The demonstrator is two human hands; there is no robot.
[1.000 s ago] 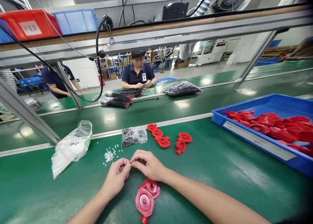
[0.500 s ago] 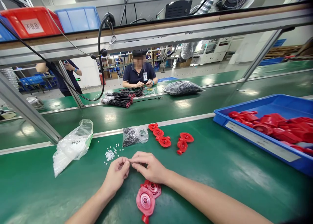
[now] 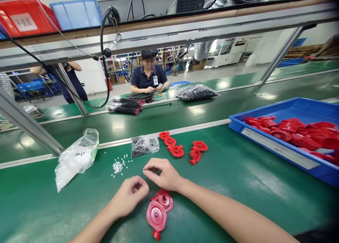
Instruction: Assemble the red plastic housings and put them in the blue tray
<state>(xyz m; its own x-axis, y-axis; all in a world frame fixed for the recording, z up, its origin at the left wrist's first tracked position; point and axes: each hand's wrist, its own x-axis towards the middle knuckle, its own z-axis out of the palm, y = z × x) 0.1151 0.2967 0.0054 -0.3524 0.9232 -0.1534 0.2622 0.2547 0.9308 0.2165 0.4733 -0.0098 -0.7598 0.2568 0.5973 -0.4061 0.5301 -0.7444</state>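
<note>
My left hand (image 3: pixel 129 197) is curled with fingers closed, hovering just left of a red round plastic part (image 3: pixel 158 210) that lies on the green bench (image 3: pixel 238 186). What the left fingers hold is hidden. My right hand (image 3: pixel 162 173) pinches something tiny and pale between thumb and forefinger, just above that red part. A scatter of small white pieces (image 3: pixel 117 166) lies a little to the left of both hands. Several more red parts (image 3: pixel 182 149) lie beyond my hands.
A clear bag of white pieces (image 3: pixel 76 158) lies at left, a small bag of dark bits (image 3: pixel 144 145) ahead. A blue tray (image 3: pixel 267 137) of red parts stands at right. Across the conveyor a seated person (image 3: pixel 148 78) handles black cable bundles (image 3: pixel 127 107); another person (image 3: pixel 70 80) stands at left.
My hands have come apart: the left dropped back toward me and curled, the right stays pinched. The person at far left stood up and raised an arm.
</note>
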